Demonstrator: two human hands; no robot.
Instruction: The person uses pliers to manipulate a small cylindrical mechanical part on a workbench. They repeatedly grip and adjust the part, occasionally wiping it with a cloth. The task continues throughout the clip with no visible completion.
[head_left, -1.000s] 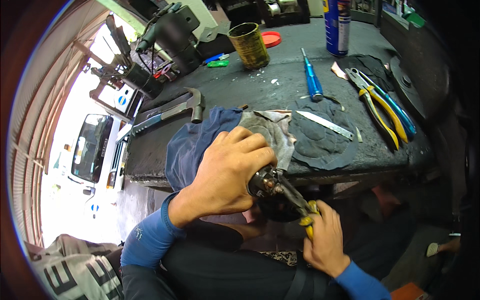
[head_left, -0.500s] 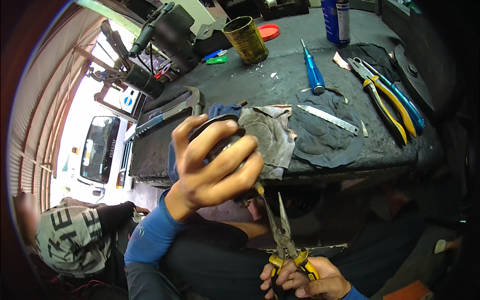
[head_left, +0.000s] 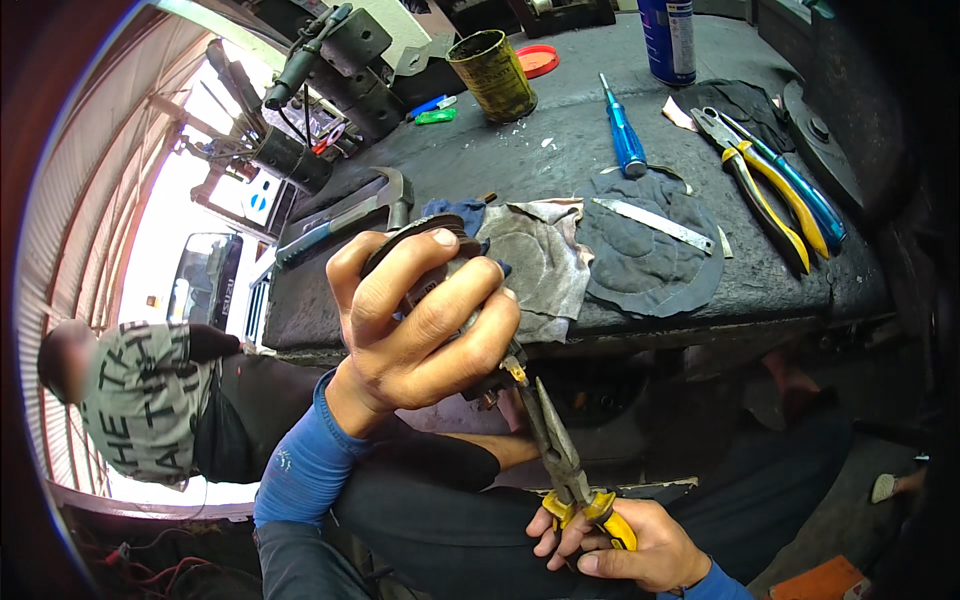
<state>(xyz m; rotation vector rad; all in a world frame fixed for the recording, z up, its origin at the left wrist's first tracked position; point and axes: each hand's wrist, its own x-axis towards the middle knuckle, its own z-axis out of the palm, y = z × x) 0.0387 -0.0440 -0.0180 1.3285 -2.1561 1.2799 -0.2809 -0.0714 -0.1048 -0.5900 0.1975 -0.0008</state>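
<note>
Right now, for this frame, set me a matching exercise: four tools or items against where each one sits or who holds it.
Things:
1. long-nose pliers
2. dark round part
3. blue screwdriver
4. hammer

Places:
A. on the bench, at its left end near the grey rag
B. in the left hand
C. on the bench, below the blue spray can
D. in the right hand, tips at the part's underside

Pairs: 1-D, 2-B, 3-C, 4-A

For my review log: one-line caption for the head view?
Left hand grips a dark round part; right hand works yellow-handled pliers underneath.
</note>
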